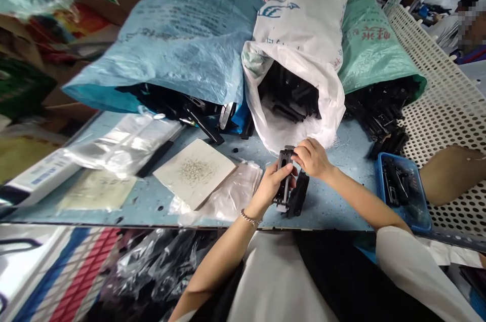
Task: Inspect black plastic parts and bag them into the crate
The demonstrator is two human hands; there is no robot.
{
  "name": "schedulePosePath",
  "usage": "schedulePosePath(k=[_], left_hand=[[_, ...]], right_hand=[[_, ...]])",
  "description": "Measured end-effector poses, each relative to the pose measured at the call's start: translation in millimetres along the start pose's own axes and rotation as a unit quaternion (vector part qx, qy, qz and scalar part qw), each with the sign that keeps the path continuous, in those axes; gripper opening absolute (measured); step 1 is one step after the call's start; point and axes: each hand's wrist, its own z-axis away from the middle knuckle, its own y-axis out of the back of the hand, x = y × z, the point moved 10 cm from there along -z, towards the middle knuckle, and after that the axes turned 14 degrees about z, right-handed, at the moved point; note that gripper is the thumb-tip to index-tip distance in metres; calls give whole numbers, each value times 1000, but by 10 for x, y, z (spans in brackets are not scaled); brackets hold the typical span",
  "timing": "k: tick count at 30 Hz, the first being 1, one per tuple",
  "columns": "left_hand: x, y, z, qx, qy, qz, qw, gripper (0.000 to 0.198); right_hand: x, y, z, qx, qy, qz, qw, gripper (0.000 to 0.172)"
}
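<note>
My left hand [269, 185], with a beaded bracelet at the wrist, is wrapped round a long black and silver piece [283, 175] of hardware, its thumb across the front. At the upper end of this piece, the fingers of my right hand [314, 159] are pinched together on its edge; a smaller part between them cannot be made out. Another long black piece [299, 193] lies right beside the held one, on the blue worktop [330, 205]. Just beyond my hands is the mouth of a white woven sack [304, 23], full of black parts [288, 94].
A blue sack [182, 33] and a green sack [375, 38] spill black parts. To the right stand a blue basket [417, 205] and a perforated white rack [459, 124]. Leftward lie a pale square board [195, 172] and plastic bags [125, 142]. Another person [451, 28] is at far right.
</note>
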Motion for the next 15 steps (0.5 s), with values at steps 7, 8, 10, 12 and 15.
schedulePosePath(k=[7,8,10,12,15], left_hand=[[306,282,-10,101,-78,-11,992,49],[332,317,-17,106,-74,4,992,49],[341,340,-39,106,-59,28,992,48],[286,303,-71,92,-37,42,994,47],[175,228,-96,77,-22,34,996,46]], right_hand=[[-303,-334,178,-110,-82,-166,976,47],[-469,-285,241,-96,-20,-111,989,44],[-770,-217,403,-51,99,21,994,35],[-920,-192,542,0,160,115,980,32],[-956,-177,647,52,197,142,969,37]])
